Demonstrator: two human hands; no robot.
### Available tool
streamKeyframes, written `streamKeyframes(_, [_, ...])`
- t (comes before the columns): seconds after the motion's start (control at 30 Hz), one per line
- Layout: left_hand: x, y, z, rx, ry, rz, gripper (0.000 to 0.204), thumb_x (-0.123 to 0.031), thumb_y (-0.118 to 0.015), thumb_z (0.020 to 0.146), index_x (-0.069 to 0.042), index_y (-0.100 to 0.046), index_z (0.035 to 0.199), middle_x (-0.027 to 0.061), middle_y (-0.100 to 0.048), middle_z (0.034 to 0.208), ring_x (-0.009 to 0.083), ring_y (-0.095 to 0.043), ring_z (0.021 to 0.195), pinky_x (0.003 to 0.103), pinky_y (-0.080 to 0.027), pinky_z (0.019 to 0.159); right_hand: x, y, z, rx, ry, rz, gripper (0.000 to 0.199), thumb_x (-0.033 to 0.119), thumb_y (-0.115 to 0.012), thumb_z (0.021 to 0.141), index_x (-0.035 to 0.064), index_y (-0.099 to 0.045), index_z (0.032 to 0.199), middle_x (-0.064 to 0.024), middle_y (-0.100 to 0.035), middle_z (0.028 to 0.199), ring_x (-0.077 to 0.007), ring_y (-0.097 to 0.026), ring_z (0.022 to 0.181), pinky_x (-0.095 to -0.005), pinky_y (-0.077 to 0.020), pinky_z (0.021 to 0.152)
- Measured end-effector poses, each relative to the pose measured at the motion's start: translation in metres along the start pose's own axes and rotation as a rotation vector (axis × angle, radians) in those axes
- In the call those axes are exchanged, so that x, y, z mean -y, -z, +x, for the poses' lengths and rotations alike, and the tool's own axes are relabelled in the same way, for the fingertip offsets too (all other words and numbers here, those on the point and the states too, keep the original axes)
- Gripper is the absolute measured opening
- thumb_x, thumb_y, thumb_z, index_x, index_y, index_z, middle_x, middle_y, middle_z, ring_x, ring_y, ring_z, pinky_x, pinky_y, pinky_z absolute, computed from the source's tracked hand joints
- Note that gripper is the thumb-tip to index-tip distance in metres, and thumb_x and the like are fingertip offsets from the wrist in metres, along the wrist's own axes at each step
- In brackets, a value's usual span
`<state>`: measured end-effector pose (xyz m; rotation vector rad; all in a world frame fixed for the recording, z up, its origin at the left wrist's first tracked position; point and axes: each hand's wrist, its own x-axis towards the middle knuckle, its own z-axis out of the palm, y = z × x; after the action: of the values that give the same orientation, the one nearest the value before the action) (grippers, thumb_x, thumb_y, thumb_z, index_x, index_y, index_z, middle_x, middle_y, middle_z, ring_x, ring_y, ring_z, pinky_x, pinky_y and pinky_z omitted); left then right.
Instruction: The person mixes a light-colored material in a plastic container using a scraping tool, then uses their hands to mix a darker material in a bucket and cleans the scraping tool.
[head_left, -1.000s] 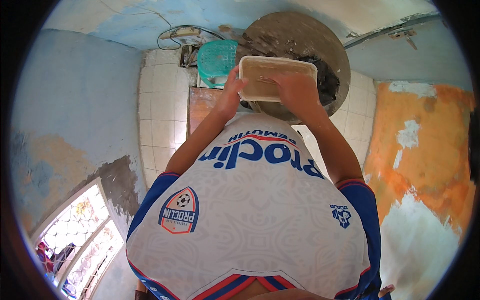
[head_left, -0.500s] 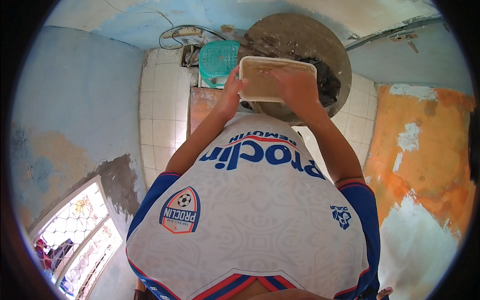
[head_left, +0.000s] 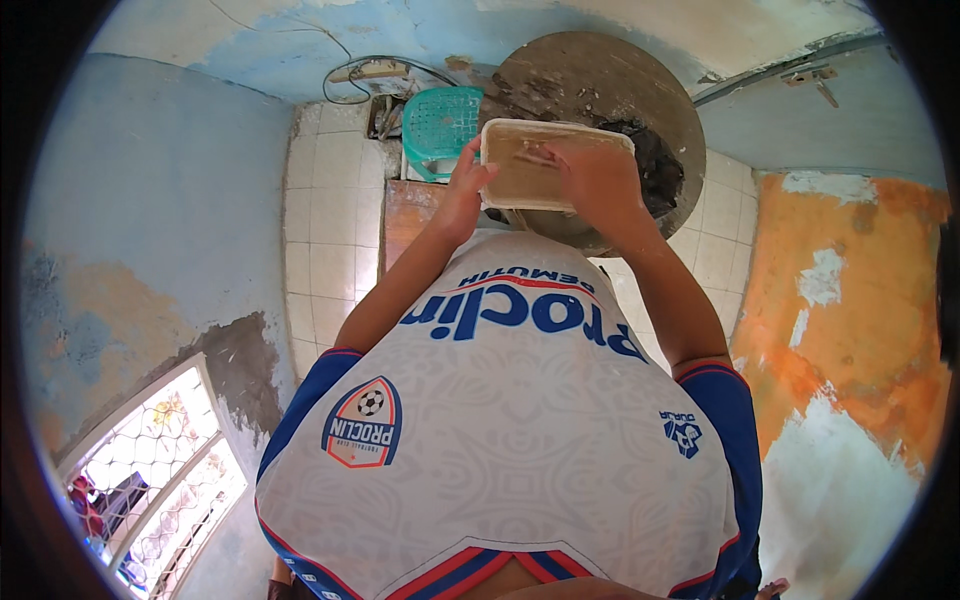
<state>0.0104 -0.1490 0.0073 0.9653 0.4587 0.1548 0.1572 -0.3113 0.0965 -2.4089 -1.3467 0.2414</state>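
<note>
A shallow rectangular tub with a whitish rim and a brown, smeared inside is tilted up in front of my chest. My left hand grips its left end, thumb over the rim and fingers behind. Across its right half lies my right hand, fingers stretched leftward over the brown inside. My wrist and the back of that hand partly hide the fingertips, so any contact with the bottom is unclear. Behind the tub stands a round grey-brown surface, smeared with dried material.
A dark crumpled plastic sheet lies on the round surface beside the tub. Left of it stands a green plastic stool, with a reddish-brown board nearer me. A black cable loops by the wall. Pale tiles cover the floor.
The whole view has shifted slightly downward. My right fingers have moved a little over the tub's inside; my left hand keeps its grip.
</note>
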Motion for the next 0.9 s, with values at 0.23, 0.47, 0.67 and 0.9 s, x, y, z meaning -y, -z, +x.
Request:
streamKeyframes(0.23, [0.004, 0.004, 0.001, -0.015, 0.025, -0.061, 0.07, -0.028, -0.056, 0.095, -0.013, -0.029, 0.158, 0.0101, -0.055, 0.14, 0.0224, -0.052, 0.13, 0.042, -0.041, 0.109, 0.003, -0.004, -0.003, 0.083, 0.029, 0.041, 0.03, 0.019, -0.059, 0.093, 0.0152, -0.076, 0.118, -0.0152, -0.076, 0.102, -0.0337, -0.073, 0.095, -0.0472, -0.0554, 0.084])
streamKeyframes(0.47, [0.001, 0.001, 0.002, -0.02, 0.022, -0.055, 0.071, -0.028, -0.057, 0.094, -0.014, -0.03, 0.158, 0.01, -0.052, 0.143, 0.023, -0.05, 0.133, 0.042, -0.04, 0.11, 0.007, -0.011, 0.006, 0.056, 0.049, -0.013, 0.027, 0.018, -0.059, 0.095, 0.0172, -0.077, 0.115, -0.0138, -0.075, 0.096, -0.0351, -0.072, 0.085, -0.0458, -0.0553, 0.074])
streamKeyframes(0.67, [0.0, 0.003, 0.002, -0.011, 0.014, -0.058, 0.07, -0.028, -0.057, 0.093, -0.015, -0.032, 0.157, 0.0096, -0.053, 0.142, 0.0231, -0.05, 0.132, 0.042, -0.04, 0.11, 0.013, -0.008, 0.01, 0.007, 0.015, 0.005, 0.03, 0.018, -0.058, 0.094, 0.0127, -0.073, 0.119, -0.0161, -0.075, 0.099, -0.0335, -0.073, 0.091, -0.047, -0.0555, 0.079])
streamKeyframes(0.9, [-0.004, -0.001, -0.001, -0.023, 0.026, -0.049, 0.069, -0.029, -0.058, 0.093, -0.014, -0.033, 0.156, 0.0098, -0.053, 0.141, 0.0228, -0.05, 0.131, 0.041, -0.042, 0.109, 0.02, -0.007, 0.01, 0.001, 0.034, -0.032, 0.028, 0.018, -0.057, 0.093, 0.0095, -0.072, 0.115, -0.0147, -0.074, 0.098, -0.034, -0.072, 0.09, -0.0463, -0.0555, 0.078])
